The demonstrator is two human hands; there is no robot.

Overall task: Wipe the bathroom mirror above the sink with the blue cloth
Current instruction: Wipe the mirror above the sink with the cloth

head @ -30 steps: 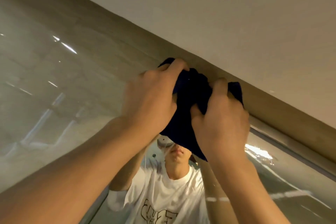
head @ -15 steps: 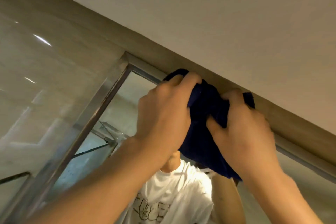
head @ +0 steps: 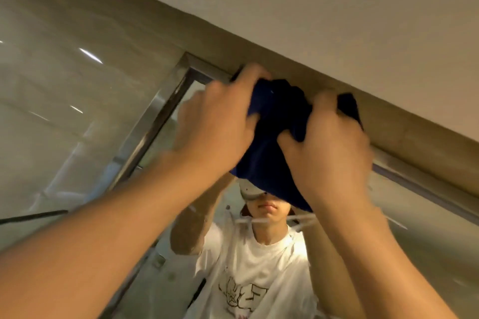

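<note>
- Both of your hands hold the blue cloth (head: pixel 274 142) bunched against the top of the mirror (head: pixel 427 235); the wad sits between your two sets of fingers and hangs down past your palms.
- Your left hand (head: pixel 217 124) has its fingers curled over the cloth's upper left edge, the fingertips up against the ledge above the glass.
- Your right hand (head: pixel 329 145) grips the other side — thumb tucked into the folds, fingers hooked over the top, with a dark corner of cloth poking out just beyond them.
- Half a second ago your fingers were a little further from the mirror frame's top left corner (head: pixel 189 65); a second ago that corner was not in view at all. Now it lies just left of your left fingertips, so the stroke along the top edge looks to be nearing its end.
- That suggests the upper strip is nearly covered; the glass below your wrists probably still needs passes.
- Left of your left fingers runs the metal side frame (head: pixel 150 124), and beyond it the glossy tiled wall (head: pixel 64 85).
- Above your fingertips are the beige ledge (head: pixel 414 129) and the pale ceiling (head: pixel 337 8).
- Below your hands the mirror reflects a person in a white printed T-shirt (head: pixel 259 267) — arms raised, matching yours.
</note>
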